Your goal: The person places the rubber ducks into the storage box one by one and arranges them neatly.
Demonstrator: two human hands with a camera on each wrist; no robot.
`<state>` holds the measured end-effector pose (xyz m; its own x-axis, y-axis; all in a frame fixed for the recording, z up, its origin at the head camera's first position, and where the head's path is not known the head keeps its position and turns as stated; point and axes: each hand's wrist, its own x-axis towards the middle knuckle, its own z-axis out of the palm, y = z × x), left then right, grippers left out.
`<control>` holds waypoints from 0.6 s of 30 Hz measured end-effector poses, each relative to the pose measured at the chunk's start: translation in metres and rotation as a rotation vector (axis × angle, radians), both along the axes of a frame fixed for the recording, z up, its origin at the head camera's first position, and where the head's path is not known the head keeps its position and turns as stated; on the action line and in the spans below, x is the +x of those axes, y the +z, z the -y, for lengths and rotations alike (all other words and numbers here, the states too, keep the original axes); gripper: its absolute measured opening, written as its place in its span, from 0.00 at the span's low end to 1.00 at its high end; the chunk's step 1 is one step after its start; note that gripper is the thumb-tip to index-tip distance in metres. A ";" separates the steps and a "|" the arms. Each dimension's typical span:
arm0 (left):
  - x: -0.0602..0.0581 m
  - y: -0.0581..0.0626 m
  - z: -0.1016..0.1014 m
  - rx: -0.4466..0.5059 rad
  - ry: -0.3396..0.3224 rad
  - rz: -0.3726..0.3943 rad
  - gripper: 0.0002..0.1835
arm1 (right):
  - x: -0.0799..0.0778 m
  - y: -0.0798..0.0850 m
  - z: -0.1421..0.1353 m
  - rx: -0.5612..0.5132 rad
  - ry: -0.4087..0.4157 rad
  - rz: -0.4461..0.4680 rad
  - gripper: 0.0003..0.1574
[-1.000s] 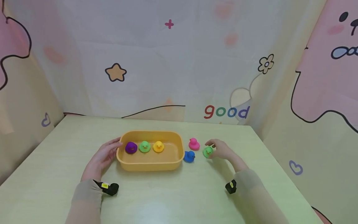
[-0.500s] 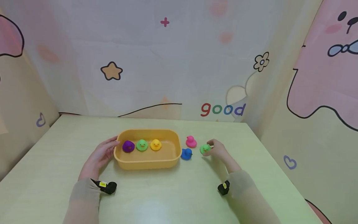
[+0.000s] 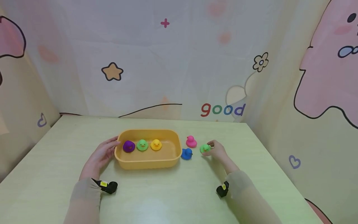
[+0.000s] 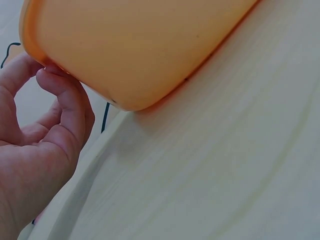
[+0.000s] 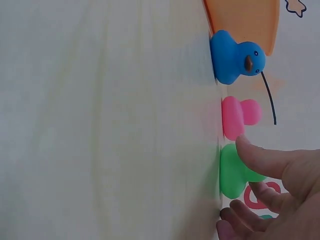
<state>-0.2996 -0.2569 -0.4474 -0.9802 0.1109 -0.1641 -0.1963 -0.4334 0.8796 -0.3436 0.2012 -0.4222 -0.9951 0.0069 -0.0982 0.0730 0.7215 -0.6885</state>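
Note:
On the tabletop stands a yellow plastic tub holding a purple rubber duck, a green one and a yellow rubber duck in a row. My left hand grips the tub's left end, its curled fingers against the wall and rim in the left wrist view. Right of the tub, my right hand pinches another green rubber duck between thumb and fingers. That duck appears to sit on the table. The right wrist view shows my thumb across its side, with part of the duck hidden.
A blue rubber duck sits close beside the tub's right end. Behind it is a pink rubber duck, left of the held green one. A printed cloth backdrop rises behind the table.
My right thumb and fingers have come in around the green duck, which has turned slightly. The head view has shifted a little. My left hand and the tub stay together in place.

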 end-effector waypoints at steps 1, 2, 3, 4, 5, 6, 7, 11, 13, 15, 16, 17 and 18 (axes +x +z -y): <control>0.000 0.000 0.000 0.000 0.000 0.000 0.32 | 0.000 -0.001 0.000 -0.001 -0.002 0.001 0.35; 0.000 0.000 -0.001 0.002 0.001 0.001 0.32 | -0.001 -0.001 0.000 -0.009 -0.008 0.004 0.35; 0.000 0.000 -0.001 0.002 0.001 -0.001 0.32 | -0.001 -0.002 0.000 -0.017 -0.014 0.007 0.34; 0.000 0.000 -0.001 0.004 0.001 0.000 0.33 | -0.002 -0.003 0.000 -0.025 -0.022 0.010 0.33; 0.001 0.001 -0.001 0.006 0.003 0.000 0.33 | -0.003 -0.004 0.001 -0.030 -0.026 0.014 0.32; 0.001 0.001 -0.001 0.007 0.001 -0.002 0.34 | -0.004 -0.005 0.000 -0.038 -0.033 0.017 0.31; 0.002 0.001 -0.001 0.000 0.000 -0.008 0.34 | -0.005 -0.006 0.000 -0.042 -0.035 0.017 0.30; 0.003 0.001 -0.001 -0.027 -0.013 -0.035 0.36 | -0.007 -0.007 -0.001 -0.069 -0.038 0.024 0.29; 0.003 0.001 -0.001 -0.043 -0.018 -0.048 0.36 | -0.007 -0.006 -0.002 -0.081 -0.036 0.028 0.29; 0.002 0.001 -0.001 -0.044 -0.020 -0.047 0.37 | -0.007 -0.004 -0.002 -0.091 -0.038 0.033 0.30; 0.002 0.001 -0.001 -0.042 -0.021 -0.046 0.38 | -0.006 -0.003 -0.003 -0.103 -0.040 0.040 0.30; 0.002 0.001 -0.001 -0.044 -0.019 -0.046 0.37 | -0.005 -0.002 -0.003 -0.109 -0.044 0.046 0.30; 0.002 0.001 -0.001 -0.044 -0.019 -0.043 0.37 | -0.004 0.000 -0.003 -0.127 -0.049 0.052 0.30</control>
